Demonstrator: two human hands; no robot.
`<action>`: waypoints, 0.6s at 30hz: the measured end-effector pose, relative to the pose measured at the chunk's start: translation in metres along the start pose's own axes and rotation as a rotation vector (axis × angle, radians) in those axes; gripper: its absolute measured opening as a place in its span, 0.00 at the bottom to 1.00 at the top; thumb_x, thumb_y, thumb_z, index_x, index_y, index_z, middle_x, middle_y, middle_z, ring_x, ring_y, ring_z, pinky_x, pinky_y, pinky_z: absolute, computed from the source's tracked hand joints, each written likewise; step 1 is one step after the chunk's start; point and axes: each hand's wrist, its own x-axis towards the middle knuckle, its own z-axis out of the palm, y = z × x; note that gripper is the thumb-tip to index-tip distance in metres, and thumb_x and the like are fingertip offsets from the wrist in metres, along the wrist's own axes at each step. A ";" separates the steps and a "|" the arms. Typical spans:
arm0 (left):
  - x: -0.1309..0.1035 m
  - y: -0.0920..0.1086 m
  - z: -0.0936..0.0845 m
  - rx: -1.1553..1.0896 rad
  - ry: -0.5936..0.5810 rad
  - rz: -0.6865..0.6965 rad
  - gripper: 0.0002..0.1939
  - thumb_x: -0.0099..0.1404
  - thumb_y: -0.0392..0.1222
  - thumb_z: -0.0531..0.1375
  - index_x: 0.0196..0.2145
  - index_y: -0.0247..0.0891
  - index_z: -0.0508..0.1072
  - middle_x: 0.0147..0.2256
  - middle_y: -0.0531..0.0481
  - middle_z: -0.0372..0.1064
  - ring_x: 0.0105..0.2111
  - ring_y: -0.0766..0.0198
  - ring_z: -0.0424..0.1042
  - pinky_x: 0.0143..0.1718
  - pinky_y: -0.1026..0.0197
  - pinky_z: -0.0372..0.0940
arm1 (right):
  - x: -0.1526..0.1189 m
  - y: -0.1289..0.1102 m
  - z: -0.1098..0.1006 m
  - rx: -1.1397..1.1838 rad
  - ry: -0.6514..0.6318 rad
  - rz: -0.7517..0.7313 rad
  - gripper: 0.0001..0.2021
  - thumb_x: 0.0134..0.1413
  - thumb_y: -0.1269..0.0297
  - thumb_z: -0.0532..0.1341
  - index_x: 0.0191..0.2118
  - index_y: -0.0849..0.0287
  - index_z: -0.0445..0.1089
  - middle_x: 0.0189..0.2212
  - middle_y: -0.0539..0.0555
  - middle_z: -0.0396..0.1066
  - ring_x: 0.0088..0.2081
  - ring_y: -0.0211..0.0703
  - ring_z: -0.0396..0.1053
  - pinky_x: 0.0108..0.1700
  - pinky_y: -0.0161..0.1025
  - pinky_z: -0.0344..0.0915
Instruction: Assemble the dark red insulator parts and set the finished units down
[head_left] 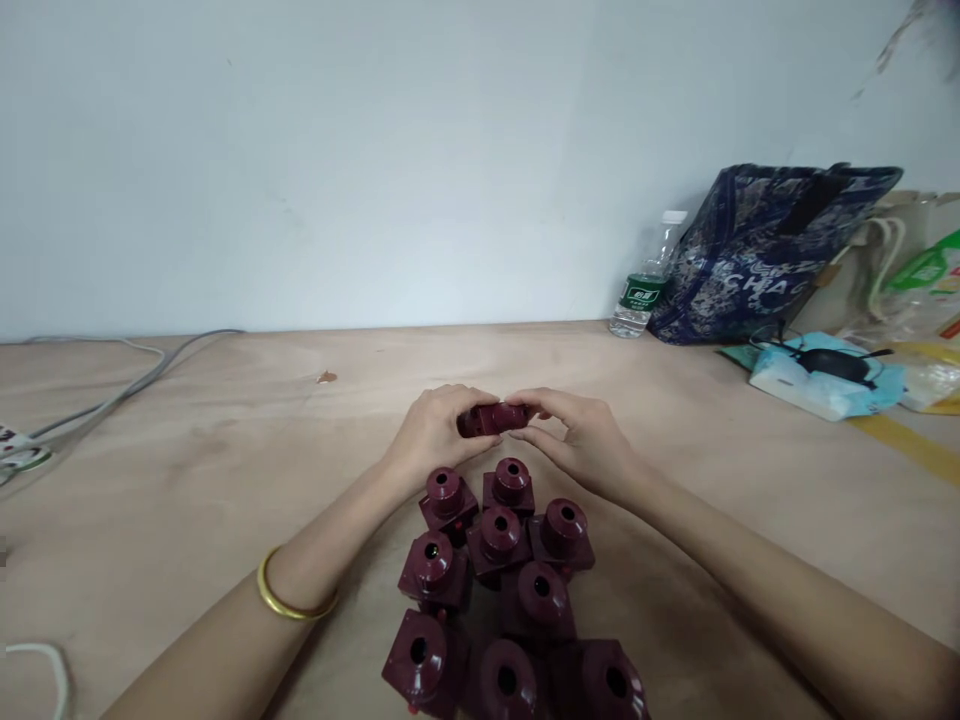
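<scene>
A dark maroon plastic part (497,418) is held sideways above the table, partly hidden by fingers. My left hand (435,430) is wrapped round its left end, thumb on the near side. At its right end, the fingers and thumb of my right hand (576,432) pinch it. Just below my hands stand several glossy maroon parts (501,532) in a loose cluster, each with a square base and a round, stepped top with a hole in it. Small red bits show beside a few bases. The nearest parts are cut off by the lower frame edge.
The wooden table (225,480) meets a pale wall at the back. At the right stand a water bottle (643,285), a dark blue bag (757,260) and a tissue pack (810,385) with black glasses (832,362) on it. Grey cables (142,380) run along the left.
</scene>
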 end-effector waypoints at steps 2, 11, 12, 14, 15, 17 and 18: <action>0.000 -0.001 0.001 0.024 -0.010 0.027 0.17 0.53 0.42 0.67 0.41 0.38 0.75 0.37 0.47 0.76 0.38 0.57 0.73 0.42 0.55 0.65 | 0.000 0.000 0.001 -0.046 0.015 0.073 0.10 0.53 0.59 0.63 0.41 0.57 0.71 0.33 0.51 0.76 0.32 0.41 0.72 0.36 0.36 0.67; 0.000 -0.004 0.004 -0.006 -0.037 -0.001 0.17 0.53 0.40 0.67 0.42 0.38 0.74 0.37 0.48 0.74 0.38 0.58 0.72 0.41 0.56 0.66 | 0.006 -0.009 -0.012 -0.154 -0.144 0.049 0.23 0.57 0.59 0.59 0.58 0.54 0.59 0.49 0.56 0.71 0.36 0.43 0.72 0.37 0.39 0.66; 0.000 -0.004 0.003 -0.019 -0.041 -0.007 0.17 0.53 0.40 0.67 0.41 0.38 0.74 0.38 0.48 0.74 0.38 0.58 0.72 0.41 0.56 0.66 | 0.006 -0.010 -0.013 -0.146 -0.160 0.039 0.25 0.58 0.60 0.58 0.60 0.53 0.56 0.48 0.56 0.71 0.35 0.43 0.72 0.37 0.40 0.67; 0.000 -0.003 0.003 -0.055 -0.050 -0.019 0.17 0.53 0.41 0.67 0.41 0.39 0.74 0.38 0.48 0.75 0.38 0.58 0.72 0.42 0.56 0.66 | 0.006 -0.012 -0.013 -0.185 -0.158 0.121 0.23 0.61 0.59 0.55 0.61 0.54 0.55 0.35 0.53 0.75 0.29 0.43 0.71 0.36 0.42 0.66; 0.000 -0.003 0.002 -0.077 -0.051 -0.028 0.17 0.52 0.41 0.67 0.42 0.39 0.74 0.39 0.48 0.75 0.39 0.58 0.73 0.43 0.56 0.65 | 0.006 -0.013 -0.013 -0.199 -0.142 0.170 0.24 0.61 0.57 0.55 0.61 0.56 0.55 0.29 0.51 0.74 0.27 0.43 0.70 0.34 0.43 0.66; 0.000 -0.002 0.003 -0.141 -0.040 -0.061 0.18 0.52 0.40 0.67 0.42 0.39 0.75 0.39 0.48 0.75 0.40 0.58 0.73 0.44 0.55 0.65 | 0.006 -0.012 -0.015 -0.164 -0.126 0.184 0.28 0.59 0.55 0.57 0.62 0.56 0.53 0.32 0.52 0.74 0.27 0.43 0.69 0.33 0.42 0.67; 0.000 -0.002 0.004 -0.198 -0.033 -0.090 0.18 0.52 0.40 0.68 0.42 0.39 0.75 0.40 0.48 0.75 0.40 0.58 0.73 0.45 0.55 0.65 | 0.007 -0.011 -0.016 -0.120 -0.126 0.150 0.30 0.57 0.56 0.58 0.63 0.55 0.51 0.39 0.55 0.73 0.30 0.43 0.70 0.33 0.41 0.68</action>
